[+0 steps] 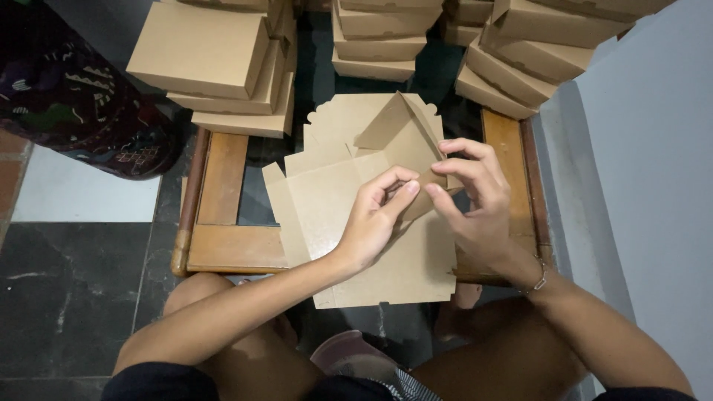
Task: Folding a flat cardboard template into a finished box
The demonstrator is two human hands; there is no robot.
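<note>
The left hand (371,223) and the right hand (475,200) both pinch a raised side flap of the flat brown cardboard box blank (349,200), which lies under them. I think the fold goes well if the fingers press along the crease while the panel below is kept flat. Under the hands is a low wooden table with dark glass top (223,223). Beyond the hands stand stacks of finished brown cardboard boxes (215,59). The floor is dark tile (67,289).

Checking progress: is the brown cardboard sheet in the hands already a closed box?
No, the brown cardboard sheet lies mostly flat, one flap raised between both hands' fingers.
</note>
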